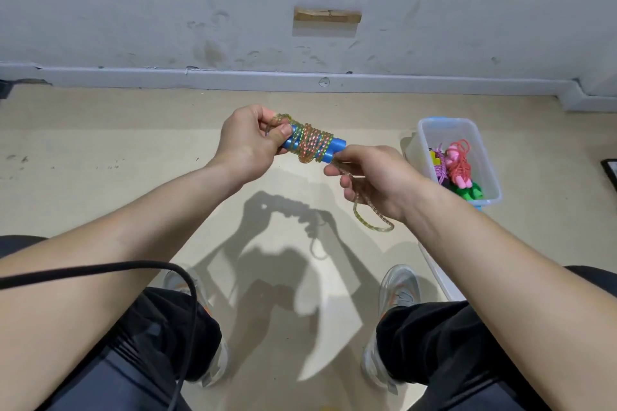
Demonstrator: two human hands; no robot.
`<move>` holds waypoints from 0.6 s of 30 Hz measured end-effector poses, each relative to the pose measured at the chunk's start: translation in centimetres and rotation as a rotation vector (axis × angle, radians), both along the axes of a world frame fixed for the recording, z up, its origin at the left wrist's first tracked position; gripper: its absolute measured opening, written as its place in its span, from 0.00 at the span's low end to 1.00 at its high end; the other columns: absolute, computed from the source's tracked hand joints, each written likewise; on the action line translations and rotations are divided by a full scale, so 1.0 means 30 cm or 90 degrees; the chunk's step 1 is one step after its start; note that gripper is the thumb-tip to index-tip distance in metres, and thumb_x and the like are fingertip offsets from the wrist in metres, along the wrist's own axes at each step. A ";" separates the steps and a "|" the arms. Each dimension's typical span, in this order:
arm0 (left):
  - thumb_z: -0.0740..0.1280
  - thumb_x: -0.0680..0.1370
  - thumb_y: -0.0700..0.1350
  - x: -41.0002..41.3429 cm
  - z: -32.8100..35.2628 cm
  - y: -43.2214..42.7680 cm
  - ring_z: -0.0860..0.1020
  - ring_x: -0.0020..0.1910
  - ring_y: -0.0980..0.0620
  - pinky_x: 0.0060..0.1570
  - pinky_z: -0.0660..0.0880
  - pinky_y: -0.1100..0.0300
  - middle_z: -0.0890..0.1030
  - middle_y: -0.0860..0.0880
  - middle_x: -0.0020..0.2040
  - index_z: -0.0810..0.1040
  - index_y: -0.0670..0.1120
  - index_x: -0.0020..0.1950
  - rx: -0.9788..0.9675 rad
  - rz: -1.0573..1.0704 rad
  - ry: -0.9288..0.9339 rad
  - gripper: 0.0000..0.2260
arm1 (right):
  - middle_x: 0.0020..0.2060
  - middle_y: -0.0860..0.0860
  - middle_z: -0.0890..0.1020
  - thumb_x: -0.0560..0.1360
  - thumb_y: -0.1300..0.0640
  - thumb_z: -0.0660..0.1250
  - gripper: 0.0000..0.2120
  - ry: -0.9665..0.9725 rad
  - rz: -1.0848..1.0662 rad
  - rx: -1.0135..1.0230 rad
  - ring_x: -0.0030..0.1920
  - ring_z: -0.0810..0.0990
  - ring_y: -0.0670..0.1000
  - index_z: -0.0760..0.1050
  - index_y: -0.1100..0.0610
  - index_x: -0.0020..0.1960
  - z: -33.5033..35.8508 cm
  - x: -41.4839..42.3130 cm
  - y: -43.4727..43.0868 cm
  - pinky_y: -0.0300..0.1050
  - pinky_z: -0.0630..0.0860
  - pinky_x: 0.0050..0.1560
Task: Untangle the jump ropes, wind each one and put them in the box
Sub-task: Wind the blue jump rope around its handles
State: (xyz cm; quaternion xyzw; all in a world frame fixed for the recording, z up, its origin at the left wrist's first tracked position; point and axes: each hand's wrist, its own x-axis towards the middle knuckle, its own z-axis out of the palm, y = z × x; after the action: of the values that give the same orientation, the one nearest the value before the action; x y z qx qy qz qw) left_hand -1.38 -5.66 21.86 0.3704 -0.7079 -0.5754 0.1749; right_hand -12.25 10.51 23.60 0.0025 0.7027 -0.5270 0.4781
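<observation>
The person sat with both hands raised over the floor (100, 177); the left hand (248, 140) was clenched round one end of the paired blue handles (337, 145), its thumb pressing down the coils of the speckled rope (312, 143) wound about them; the right hand (377, 183) sat at the other end of the handles, its fingers curled round the loose tail (374, 225), which ran out below the fingertips and hung under the palm in a short loop. By my reckoning this rope was untangled and nearly wound, with only that tail left to wrap or tuck in; after that it wanted putting in the box (490, 157), which stood on the floor just beyond the right hand's knuckles. A pink rope (459, 160), a purple rope (442, 172) and a green rope (469, 192) lay bundled in there already; I saw no other rope loose on the floor, so this looked to be the last, or near it.
</observation>
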 end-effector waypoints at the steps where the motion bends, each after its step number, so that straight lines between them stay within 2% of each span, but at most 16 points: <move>1: 0.70 0.78 0.37 -0.001 0.000 0.002 0.79 0.38 0.50 0.46 0.83 0.54 0.77 0.48 0.38 0.75 0.47 0.41 -0.037 0.001 -0.011 0.09 | 0.39 0.54 0.85 0.78 0.61 0.65 0.06 -0.031 0.008 0.017 0.25 0.72 0.46 0.77 0.60 0.54 0.007 -0.010 0.005 0.38 0.70 0.28; 5: 0.73 0.76 0.40 -0.001 -0.009 0.020 0.80 0.41 0.48 0.50 0.82 0.49 0.78 0.54 0.38 0.76 0.50 0.42 -0.165 -0.013 -0.059 0.08 | 0.35 0.52 0.82 0.77 0.62 0.64 0.08 -0.075 0.047 0.061 0.23 0.66 0.44 0.76 0.61 0.54 0.003 -0.039 0.015 0.34 0.63 0.23; 7: 0.73 0.76 0.41 -0.001 -0.017 0.030 0.80 0.40 0.51 0.50 0.81 0.55 0.78 0.56 0.38 0.76 0.51 0.42 -0.186 -0.017 -0.064 0.08 | 0.33 0.53 0.80 0.75 0.64 0.65 0.07 -0.025 0.051 0.088 0.23 0.64 0.46 0.77 0.64 0.53 -0.011 -0.039 0.010 0.35 0.60 0.22; 9: 0.73 0.77 0.42 0.000 -0.010 0.033 0.77 0.37 0.57 0.44 0.76 0.68 0.77 0.57 0.37 0.76 0.49 0.43 -0.217 -0.012 -0.085 0.07 | 0.35 0.56 0.78 0.72 0.64 0.67 0.06 0.087 0.081 0.117 0.26 0.62 0.49 0.81 0.65 0.48 -0.020 -0.034 0.008 0.37 0.60 0.25; 10: 0.72 0.77 0.42 -0.001 -0.007 0.032 0.77 0.37 0.57 0.43 0.75 0.68 0.76 0.57 0.37 0.76 0.49 0.44 -0.229 -0.011 -0.091 0.06 | 0.35 0.56 0.77 0.71 0.63 0.68 0.06 0.151 0.108 0.124 0.28 0.63 0.51 0.81 0.66 0.44 -0.021 -0.034 0.008 0.39 0.60 0.27; 12: 0.72 0.77 0.42 -0.004 -0.008 0.033 0.80 0.41 0.51 0.47 0.78 0.59 0.78 0.56 0.38 0.76 0.49 0.43 -0.228 -0.011 -0.093 0.07 | 0.30 0.53 0.76 0.72 0.61 0.69 0.07 0.305 0.181 0.149 0.30 0.64 0.52 0.82 0.64 0.39 -0.017 -0.032 0.007 0.40 0.61 0.29; 14: 0.72 0.77 0.42 -0.004 -0.013 0.039 0.82 0.44 0.48 0.49 0.80 0.52 0.79 0.54 0.39 0.75 0.51 0.40 -0.217 -0.019 -0.103 0.09 | 0.27 0.52 0.76 0.72 0.58 0.68 0.07 0.519 0.303 0.206 0.30 0.70 0.55 0.80 0.59 0.36 -0.012 -0.021 0.009 0.43 0.67 0.29; 16: 0.72 0.77 0.42 -0.004 -0.021 0.039 0.83 0.44 0.46 0.49 0.80 0.50 0.80 0.51 0.39 0.75 0.52 0.39 -0.193 -0.025 -0.125 0.10 | 0.33 0.54 0.79 0.72 0.57 0.64 0.06 0.712 0.439 0.271 0.37 0.77 0.59 0.77 0.56 0.38 -0.012 -0.013 0.015 0.46 0.72 0.33; 18: 0.72 0.77 0.42 -0.002 -0.023 0.038 0.83 0.43 0.45 0.48 0.81 0.50 0.82 0.48 0.41 0.76 0.50 0.39 -0.162 -0.034 -0.142 0.09 | 0.37 0.54 0.79 0.74 0.57 0.61 0.05 0.838 0.539 0.307 0.40 0.76 0.61 0.72 0.53 0.39 -0.012 -0.013 0.022 0.46 0.68 0.35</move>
State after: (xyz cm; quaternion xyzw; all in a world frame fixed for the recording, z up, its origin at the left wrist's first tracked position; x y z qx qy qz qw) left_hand -1.45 -4.53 21.17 0.3879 -0.7996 -0.4410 0.1256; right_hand -12.65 11.17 23.25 -0.4702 0.8748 -0.0294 0.1125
